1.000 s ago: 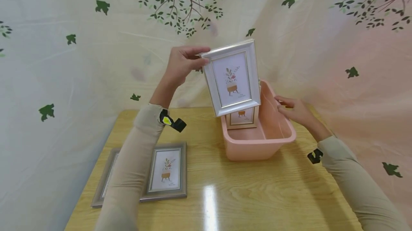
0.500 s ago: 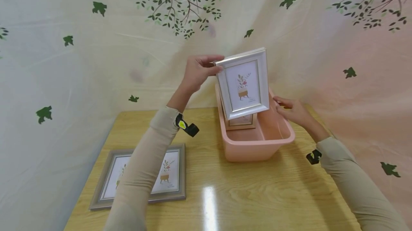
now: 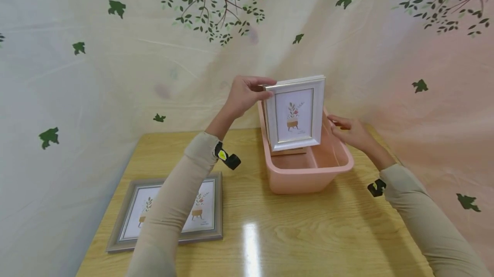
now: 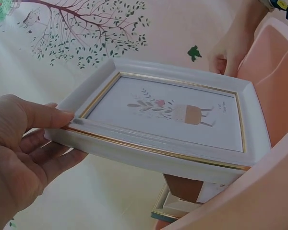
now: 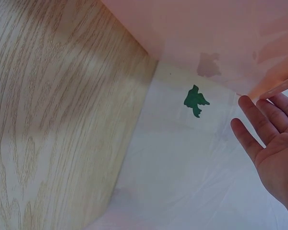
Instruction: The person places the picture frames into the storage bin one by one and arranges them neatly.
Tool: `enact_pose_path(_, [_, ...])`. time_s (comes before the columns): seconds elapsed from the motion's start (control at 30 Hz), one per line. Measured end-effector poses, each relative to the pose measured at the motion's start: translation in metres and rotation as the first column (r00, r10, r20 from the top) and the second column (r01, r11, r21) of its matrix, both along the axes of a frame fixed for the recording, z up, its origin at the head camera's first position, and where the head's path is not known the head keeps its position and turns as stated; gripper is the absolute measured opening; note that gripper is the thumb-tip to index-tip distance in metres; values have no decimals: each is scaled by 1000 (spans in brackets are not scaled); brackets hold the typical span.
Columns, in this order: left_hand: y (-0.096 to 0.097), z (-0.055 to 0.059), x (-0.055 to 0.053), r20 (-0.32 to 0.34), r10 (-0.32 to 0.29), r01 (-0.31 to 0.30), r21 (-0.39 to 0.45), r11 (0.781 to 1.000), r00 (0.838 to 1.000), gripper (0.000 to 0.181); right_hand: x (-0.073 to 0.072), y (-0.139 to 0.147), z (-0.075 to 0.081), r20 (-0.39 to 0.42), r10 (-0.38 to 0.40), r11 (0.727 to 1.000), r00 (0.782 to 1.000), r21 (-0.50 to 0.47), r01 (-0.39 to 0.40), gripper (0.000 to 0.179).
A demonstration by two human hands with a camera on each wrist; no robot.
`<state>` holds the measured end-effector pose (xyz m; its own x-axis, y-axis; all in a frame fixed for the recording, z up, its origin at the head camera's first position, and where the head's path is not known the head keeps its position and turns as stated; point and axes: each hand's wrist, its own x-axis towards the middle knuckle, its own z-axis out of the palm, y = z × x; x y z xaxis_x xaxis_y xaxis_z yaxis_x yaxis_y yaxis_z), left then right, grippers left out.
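Observation:
My left hand pinches a white picture frame by its upper left corner, thumb on the front and fingers behind. The frame stands nearly upright, its lower part inside the pink plastic tub; a potted-plant print shows in it. In the left wrist view, the white frame has a gold inner edge. Behind and below it, a brown-edged frame is mostly hidden in the tub. My right hand holds the tub's right rim, fingers along the outside in the right wrist view.
Two grey-silver picture frames lie face up at the table's left: the left frame and the right frame, both partly covered by my left sleeve. The wooden table ends at a printed curtain behind the tub.
My left hand has carried the white frame rightward and down into the tub, straightening it and covering more of the brown-edged frame. My right hand stays at the rim.

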<state>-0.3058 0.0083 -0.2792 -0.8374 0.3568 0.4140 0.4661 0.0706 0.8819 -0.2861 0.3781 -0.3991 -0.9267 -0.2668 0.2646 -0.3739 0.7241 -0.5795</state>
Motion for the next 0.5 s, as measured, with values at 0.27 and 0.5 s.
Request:
enact_pose_path(0.27, [0,-4,0,-16,-80,77,-135,988,997,29,1,0,3,-19,10,1000,1000,-7,-11,49])
enact_pose_path(0.5, [-2,-12,-4,17,-88,89,-197,976,996,29,1,0,3,-3,6,1000,1000,1,-6,49])
